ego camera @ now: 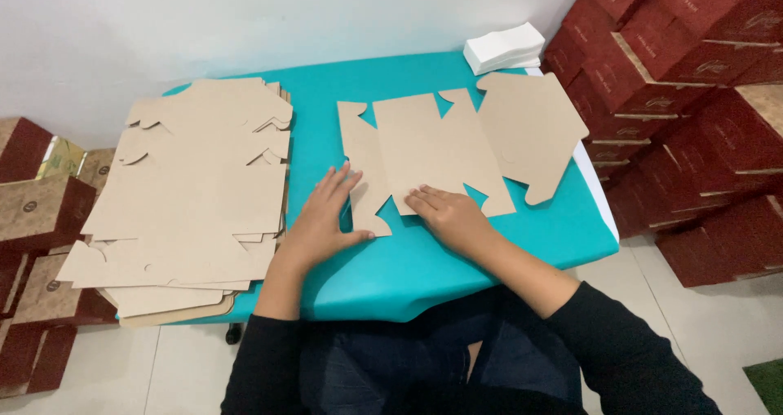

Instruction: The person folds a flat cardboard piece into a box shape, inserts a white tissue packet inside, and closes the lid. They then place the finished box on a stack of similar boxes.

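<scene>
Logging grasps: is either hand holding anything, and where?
Nothing gripped. Left hand and right hand press flat on the cardboard blank's near edge.

**Cardboard packaging around a teal table**

A flat, unfolded kraft-brown box blank (pixel 457 150) lies at the table's centre, its flaps pointing toward 12 and 6 o'clock and a house-shaped panel at its 3 o'clock end. At 9 o'clock a tall stack of identical flat blanks (pixel 196 195) rests near the table's edge. Dark red finished boxes (pixel 693 121) with brown lid edges are piled at 2 to 4 o'clock beside the table. More red-and-brown boxes (pixel 37 219) sit at 8 to 9 o'clock. A small white stack of folded sheets (pixel 503 46) sits at 1 o'clock.
</scene>
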